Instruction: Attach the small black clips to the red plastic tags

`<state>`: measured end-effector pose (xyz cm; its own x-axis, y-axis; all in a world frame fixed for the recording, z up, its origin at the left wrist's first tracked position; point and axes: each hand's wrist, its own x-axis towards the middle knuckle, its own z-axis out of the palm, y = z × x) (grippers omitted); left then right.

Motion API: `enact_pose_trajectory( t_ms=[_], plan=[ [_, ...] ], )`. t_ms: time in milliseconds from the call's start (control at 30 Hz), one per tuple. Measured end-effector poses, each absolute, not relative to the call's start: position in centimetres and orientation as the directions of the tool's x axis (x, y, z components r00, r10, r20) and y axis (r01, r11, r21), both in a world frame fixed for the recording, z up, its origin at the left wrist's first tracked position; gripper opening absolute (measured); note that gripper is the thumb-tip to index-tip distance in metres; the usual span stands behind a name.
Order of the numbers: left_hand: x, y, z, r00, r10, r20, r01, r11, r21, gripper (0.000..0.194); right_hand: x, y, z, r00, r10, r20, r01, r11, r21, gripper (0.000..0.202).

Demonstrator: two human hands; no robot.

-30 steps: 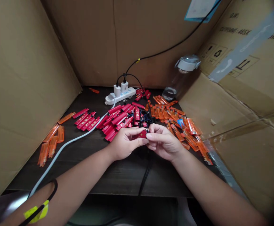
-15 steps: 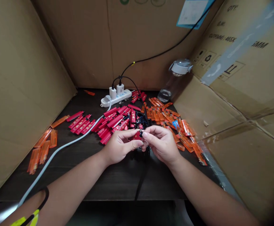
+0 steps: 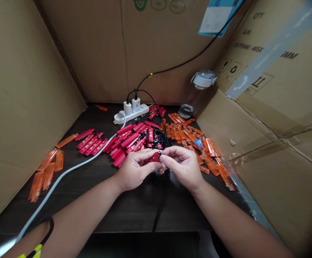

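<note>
Red lighter (image 3: 152,157) sits between my two hands, held above the middle of the worktop (image 3: 129,215), its dark end toward the right. The fingers of my left hand (image 3: 137,170) pinch its body, thumb on the near side; the fingers of my right hand (image 3: 183,166) pinch the dark end, thumb and forefinger drawn together, though that end is too small and shaded for me to make out its parts.

Just beyond lie small black parts (image 3: 160,138), partly crossed by a black cable (image 3: 185,65). Left of these is a heap of red lighters (image 3: 122,143), with a tidier red row (image 3: 90,144) farther left. On the right spreads a heap of orange lighters (image 3: 181,132), a scrap of blue (image 3: 199,143) among them. More orange pieces (image 3: 48,175) lie at the far left, past a pale cable (image 3: 72,166) that runs from a white power strip (image 3: 137,114) carrying two chargers (image 3: 127,108). Behind the orange heap stands a clear bottle (image 3: 195,98) with some liquid inside. Cardboard walls (image 3: 91,53) rise at the left, back and right.
</note>
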<state>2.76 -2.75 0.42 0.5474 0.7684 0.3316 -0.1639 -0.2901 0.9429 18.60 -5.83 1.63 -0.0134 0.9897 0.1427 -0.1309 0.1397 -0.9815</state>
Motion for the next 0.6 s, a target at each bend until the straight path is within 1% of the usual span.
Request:
enact_pose_trajectory(
  t_ms=[167,333,433,533,600],
  plan=[
    [2.7,-2.8,0.3,0.480,0.772,0.418,-0.033,-0.460,0.887,0.010,18.5,-6.0,1.7,0.027,0.983,0.183,-0.070,0.185,-0.980,0.013],
    [2.6,-2.8,-0.3,0.414,0.748,0.518,0.087,-0.600,0.795,0.025,18.9,-6.0,1.9,0.005,0.965,0.261,0.072,0.260,-0.963,0.012],
    [2.6,-2.7,-0.5,0.412,0.723,0.554,0.126,-0.647,0.752,0.025,19.1,-5.9,1.8,-0.026,0.951,0.307,0.164,0.307,-0.938,0.009],
    [2.6,-2.6,-0.8,0.398,0.701,0.592,0.164,-0.690,0.705,0.026,18.9,-6.0,1.3,0.010,0.913,0.409,0.245,0.394,-0.886,0.005],
    [2.6,-2.6,-0.9,0.389,0.690,0.610,0.173,-0.705,0.688,0.028,18.7,-6.1,0.8,0.039,0.862,0.506,0.322,0.468,-0.823,0.005]
  ],
)
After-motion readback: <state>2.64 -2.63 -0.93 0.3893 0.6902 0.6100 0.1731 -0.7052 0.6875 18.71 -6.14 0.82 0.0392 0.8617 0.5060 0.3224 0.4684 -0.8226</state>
